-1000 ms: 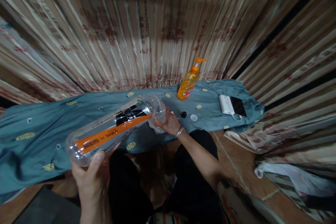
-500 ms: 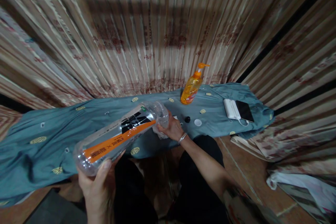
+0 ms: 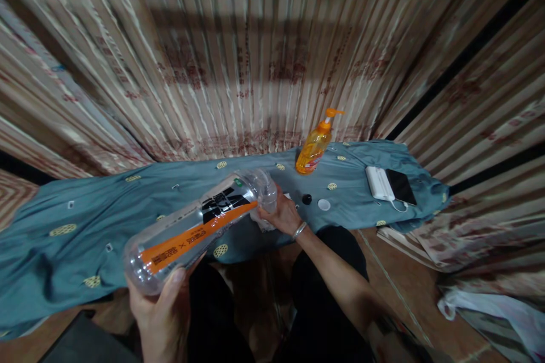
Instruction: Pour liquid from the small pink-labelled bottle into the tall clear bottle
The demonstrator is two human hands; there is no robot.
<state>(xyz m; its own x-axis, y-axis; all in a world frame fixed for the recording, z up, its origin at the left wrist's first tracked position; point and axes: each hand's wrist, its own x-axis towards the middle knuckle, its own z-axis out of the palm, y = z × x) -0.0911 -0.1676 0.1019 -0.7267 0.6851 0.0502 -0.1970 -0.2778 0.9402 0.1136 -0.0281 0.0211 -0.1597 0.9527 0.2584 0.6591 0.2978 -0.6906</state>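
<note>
The left hand [image 3: 159, 309], low at the near left with fingers curled upward, grips the base of a large clear plastic bottle [image 3: 200, 227] lying tilted above the blue cloth [image 3: 85, 221]. The right hand [image 3: 283, 215], arm stretched forward, closes around the bottle's neck end, with something white under it. Farther right stand an orange soap dispenser [image 3: 315, 147], two small caps [image 3: 317, 202] and a phone [image 3: 400, 187].

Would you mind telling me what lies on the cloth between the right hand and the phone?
In the head view, a small black cap and a white cap lie there.
</note>
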